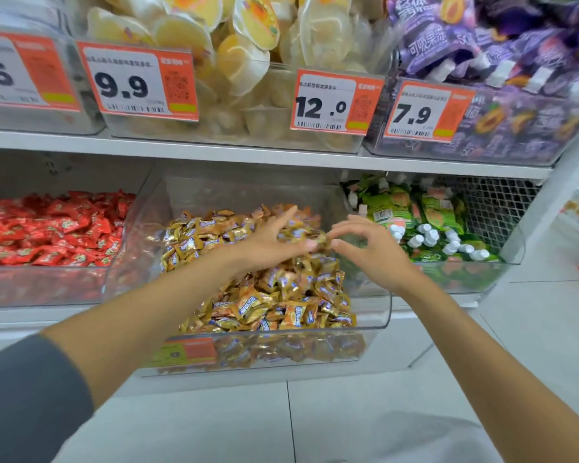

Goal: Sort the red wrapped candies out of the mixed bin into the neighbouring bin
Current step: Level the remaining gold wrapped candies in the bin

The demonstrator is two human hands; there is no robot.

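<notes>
My left hand (272, 243) lay open, with straight fingers, on the gold candies (268, 305). My right hand (375, 252) was curled, its fingertips (335, 233) at a gold wrapper beside the left thumb; I could not tell if it gripped it. Both hands were over the middle bin (380, 315). The red candies (47, 228) filled the left bin (47, 289) just beside it. Green pouches (432, 212) lay in the bin on the right.

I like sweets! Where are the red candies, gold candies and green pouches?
red candies (47, 228): head view, middle of the pile.
gold candies (281, 309): head view, front of the heap.
green pouches (432, 208): head view, one pouch's front.
</notes>
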